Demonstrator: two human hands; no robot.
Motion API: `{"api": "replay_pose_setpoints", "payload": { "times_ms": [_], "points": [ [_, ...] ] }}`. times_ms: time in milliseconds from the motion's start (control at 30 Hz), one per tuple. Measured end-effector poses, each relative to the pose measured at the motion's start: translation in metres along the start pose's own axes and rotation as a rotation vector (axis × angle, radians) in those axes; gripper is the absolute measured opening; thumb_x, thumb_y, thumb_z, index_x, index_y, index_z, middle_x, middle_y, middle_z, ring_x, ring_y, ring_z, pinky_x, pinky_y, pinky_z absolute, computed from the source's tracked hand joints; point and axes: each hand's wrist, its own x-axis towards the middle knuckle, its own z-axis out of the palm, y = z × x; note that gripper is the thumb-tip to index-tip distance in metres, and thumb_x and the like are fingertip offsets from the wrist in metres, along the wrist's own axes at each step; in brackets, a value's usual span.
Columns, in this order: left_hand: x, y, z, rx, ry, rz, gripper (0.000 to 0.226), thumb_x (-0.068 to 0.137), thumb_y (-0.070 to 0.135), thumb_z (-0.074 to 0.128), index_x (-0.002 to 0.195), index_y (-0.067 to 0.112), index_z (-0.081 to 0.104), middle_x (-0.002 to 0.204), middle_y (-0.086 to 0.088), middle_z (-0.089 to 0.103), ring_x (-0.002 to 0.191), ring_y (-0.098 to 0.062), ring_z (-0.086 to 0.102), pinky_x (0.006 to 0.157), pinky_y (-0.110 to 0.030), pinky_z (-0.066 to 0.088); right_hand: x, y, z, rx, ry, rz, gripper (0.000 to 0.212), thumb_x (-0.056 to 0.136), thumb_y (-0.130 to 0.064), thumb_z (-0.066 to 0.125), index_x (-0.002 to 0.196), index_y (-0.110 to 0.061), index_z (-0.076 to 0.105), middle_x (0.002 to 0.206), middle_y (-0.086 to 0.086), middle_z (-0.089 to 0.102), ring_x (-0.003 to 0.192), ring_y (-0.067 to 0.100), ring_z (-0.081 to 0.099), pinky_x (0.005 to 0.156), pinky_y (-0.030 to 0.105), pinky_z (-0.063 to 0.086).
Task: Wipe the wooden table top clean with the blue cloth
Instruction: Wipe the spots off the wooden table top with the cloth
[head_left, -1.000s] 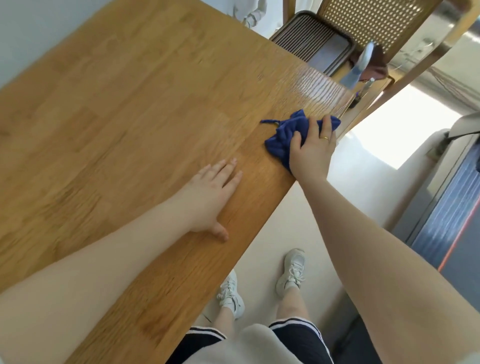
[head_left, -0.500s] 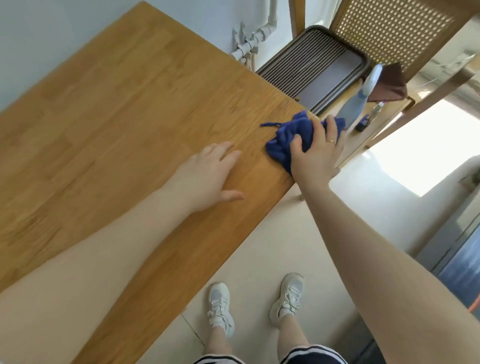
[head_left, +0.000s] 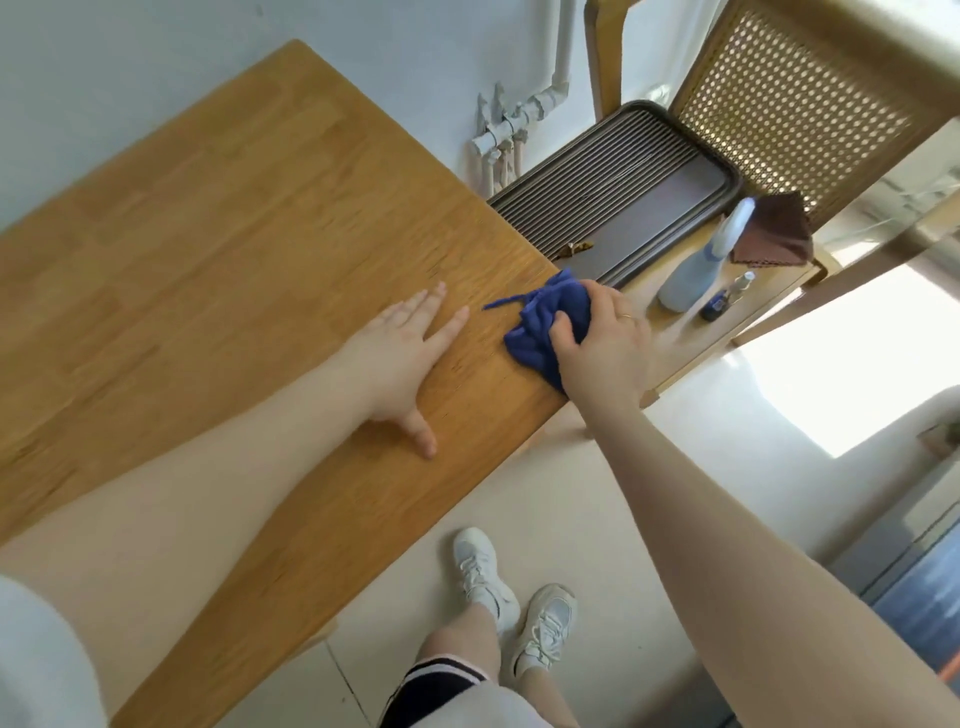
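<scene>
The right hand (head_left: 602, 345) presses down on the bunched blue cloth (head_left: 545, 325), fingers curled over its top and thumb against its near side, so the cloth is gripped and held flat against the wooden table top (head_left: 218, 249). A ring sits on one finger of that hand. The cloth lies at the table's far right corner, close to the near edge, with most of it showing to the left of the grip and a loose thread trailing out from it toward the left hand (head_left: 400, 353). That left hand lies open, palm down on the wood, fingers spread and thumb pointing back toward the person; it holds nothing and rests near the cloth without touching it.

Just beyond the gripping hand, past the table's end, a dark ribbed tray (head_left: 613, 197) sits on a lower wooden surface. To the right of the grip stand a pale spray bottle (head_left: 696, 270) and a small dark bottle (head_left: 716, 307), with a brown cloth (head_left: 774, 239) behind them and a cane-backed chair (head_left: 795, 98) further off.
</scene>
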Motion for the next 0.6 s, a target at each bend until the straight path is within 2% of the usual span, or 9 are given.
{"api": "replay_pose_setpoints", "payload": {
  "times_ms": [67,100,233,367,500,600],
  "points": [
    [-0.001,-0.001,0.001,-0.031,0.007,0.011,0.149,0.042,0.069,0.076,0.145,0.020,-0.020,0.152,-0.015,-0.027,0.144,-0.025,-0.015,0.116,-0.033,-0.005,0.010,0.002,-0.006,-0.092,-0.035,-0.037,0.044,0.088,-0.034,0.047,0.131,-0.024,0.045,0.130,0.001,0.053,0.112,0.027,0.048,0.086,0.033,0.038],
    [-0.001,-0.001,0.002,-0.048,0.017,0.018,0.149,0.041,0.069,0.076,0.145,0.022,-0.020,0.152,-0.014,-0.028,0.143,-0.025,-0.016,0.115,-0.033,-0.005,0.009,0.004,-0.008,-0.128,-0.049,-0.085,0.045,0.090,-0.035,0.046,0.133,-0.022,0.044,0.130,0.003,0.053,0.110,0.027,0.049,0.086,0.035,0.039],
    [-0.001,-0.004,0.004,-0.083,0.028,0.047,0.148,0.043,0.072,0.073,0.143,0.023,-0.023,0.151,-0.013,-0.031,0.142,-0.025,-0.020,0.115,-0.034,-0.008,-0.007,0.021,-0.018,-0.229,-0.206,-0.267,0.052,0.094,-0.037,0.043,0.142,-0.016,0.034,0.146,0.007,0.035,0.122,0.029,0.043,0.097,0.039,0.041],
    [0.000,-0.012,0.004,-0.160,0.074,0.079,0.133,0.055,0.075,0.065,0.146,0.023,-0.017,0.152,-0.010,-0.029,0.142,-0.023,-0.020,0.114,-0.034,-0.010,0.024,0.000,-0.020,-0.382,-0.334,-0.324,0.053,0.098,-0.041,0.030,0.147,-0.024,0.017,0.153,0.005,0.023,0.128,0.029,0.040,0.093,0.039,0.041],
    [-0.001,-0.015,0.002,-0.289,0.119,0.062,0.104,0.073,0.071,0.052,0.149,0.023,0.001,0.157,-0.003,-0.013,0.145,-0.017,-0.006,0.116,-0.032,-0.004,0.064,-0.044,0.005,-0.412,-0.477,-0.426,0.058,0.097,-0.045,0.027,0.148,-0.024,0.009,0.157,0.007,0.010,0.134,0.032,0.032,0.098,0.043,0.038],
    [0.005,-0.014,-0.007,-0.412,0.224,0.000,0.084,0.082,0.060,0.051,0.147,0.017,0.020,0.157,-0.002,0.015,0.143,-0.016,0.016,0.117,-0.032,0.013,0.072,-0.038,-0.006,-0.377,-0.608,-0.507,0.071,0.093,-0.049,0.038,0.148,-0.023,0.002,0.158,0.003,-0.002,0.141,0.026,0.018,0.106,0.040,0.031]
  ]
}}
